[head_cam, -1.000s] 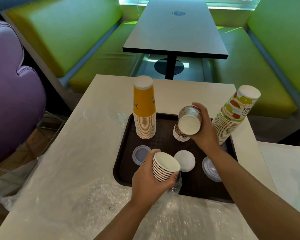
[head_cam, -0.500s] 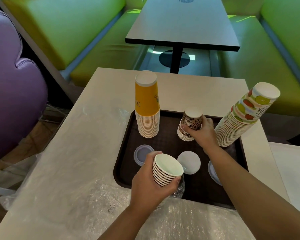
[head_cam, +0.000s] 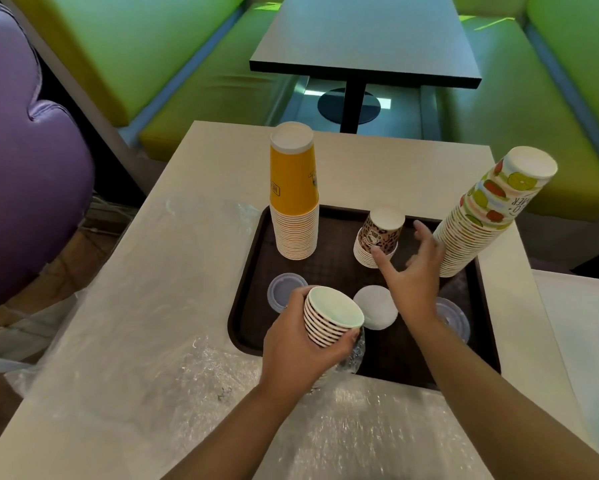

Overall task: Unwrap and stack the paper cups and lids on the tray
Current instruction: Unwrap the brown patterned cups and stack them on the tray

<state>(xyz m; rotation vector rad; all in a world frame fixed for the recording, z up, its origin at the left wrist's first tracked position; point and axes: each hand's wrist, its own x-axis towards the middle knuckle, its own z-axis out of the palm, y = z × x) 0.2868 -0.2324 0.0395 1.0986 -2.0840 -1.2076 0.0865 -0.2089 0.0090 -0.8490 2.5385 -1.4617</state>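
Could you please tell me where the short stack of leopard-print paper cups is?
In the head view, the short stack of leopard-print paper cups stands mid-back on the brown plastic tray.

2 bare forearms, no sleeves in view, left hand (head_cam: 296, 344), right hand (head_cam: 412, 275), a ring on the left hand's finger

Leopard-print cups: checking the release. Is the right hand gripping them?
No, the right hand is open beside the leopard-print cups, fingers spread.

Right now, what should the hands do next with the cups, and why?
Probably the right hand, open beside the small brown stack on the tray, should take a cup from the cups that the left hand holds. Those are not yet stacked, and the right hand holds nothing.
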